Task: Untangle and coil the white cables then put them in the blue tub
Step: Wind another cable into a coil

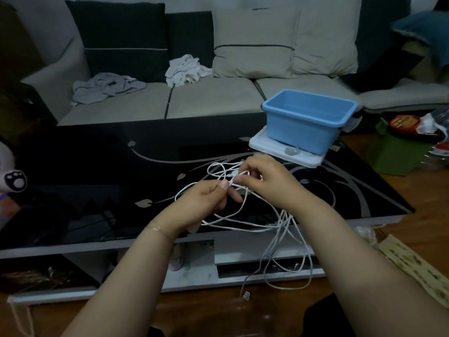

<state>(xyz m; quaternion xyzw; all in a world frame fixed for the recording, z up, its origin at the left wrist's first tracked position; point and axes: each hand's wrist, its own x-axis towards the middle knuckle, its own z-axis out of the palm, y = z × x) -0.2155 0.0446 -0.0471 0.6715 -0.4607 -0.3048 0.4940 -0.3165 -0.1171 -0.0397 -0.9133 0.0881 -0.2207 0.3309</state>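
A tangle of thin white cables (245, 223) spreads over the near right part of the black glass table (97, 171), with loops hanging over its front edge toward the floor. A plug end (246, 295) dangles low. My left hand (206, 199) pinches the cables between thumb and fingers. Touching it from the right, my right hand (264, 182) grips the same knot. The blue tub (308, 120) stands empty at the table's far right corner, on a white lid (279, 148).
A grey sofa (194, 98) with cushions and crumpled cloths runs behind the table. A green box (393, 154) and bags sit on the wooden floor at right. A plush toy (12, 178) lies at the left edge. A patterned strip (413, 266) lies on the floor near my right arm.
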